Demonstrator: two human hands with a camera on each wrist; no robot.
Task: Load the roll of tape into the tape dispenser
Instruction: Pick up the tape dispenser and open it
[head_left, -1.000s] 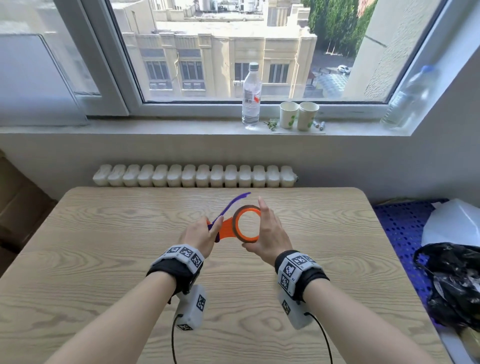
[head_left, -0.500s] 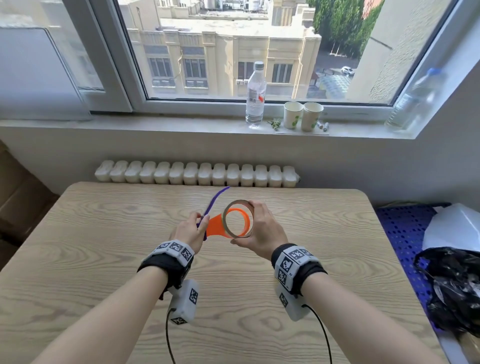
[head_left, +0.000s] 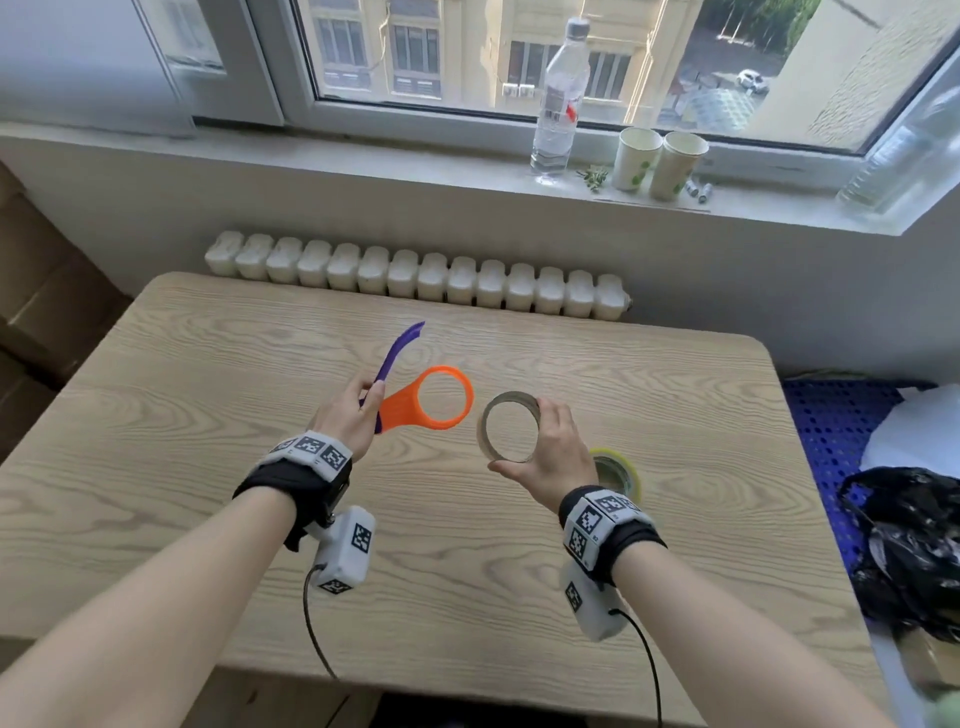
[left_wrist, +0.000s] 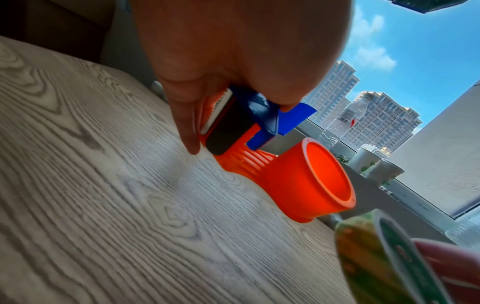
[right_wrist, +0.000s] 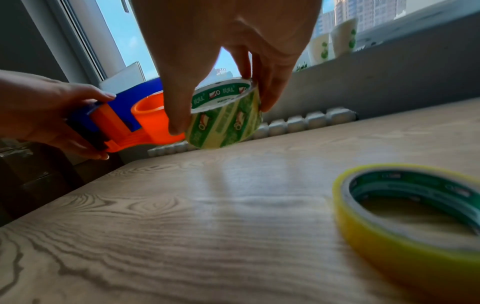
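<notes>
My left hand (head_left: 358, 410) grips the tape dispenser (head_left: 402, 408) by its handle end, above the table. Its orange hub ring (left_wrist: 298, 185) is bare and its purple-blue blade arm (head_left: 397, 351) points up and away. My right hand (head_left: 540, 441) pinches a thin-walled roll with green print (head_left: 511, 396), thumb on one side and fingers on the other. This roll (right_wrist: 228, 121) hangs just right of the hub, apart from it. A yellow tape roll (head_left: 618, 467) lies flat on the table beside my right wrist, large in the right wrist view (right_wrist: 384, 246).
The wooden table (head_left: 208, 467) ends at a radiator (head_left: 415, 275) by the wall. On the sill stand a water bottle (head_left: 558, 104) and two paper cups (head_left: 660, 161). A black bag (head_left: 909, 545) lies off the table's right edge.
The thin roll sat on the orange hub a second ago. My right hand has drawn it off and moved it right. The dispenser has shifted slightly left.
</notes>
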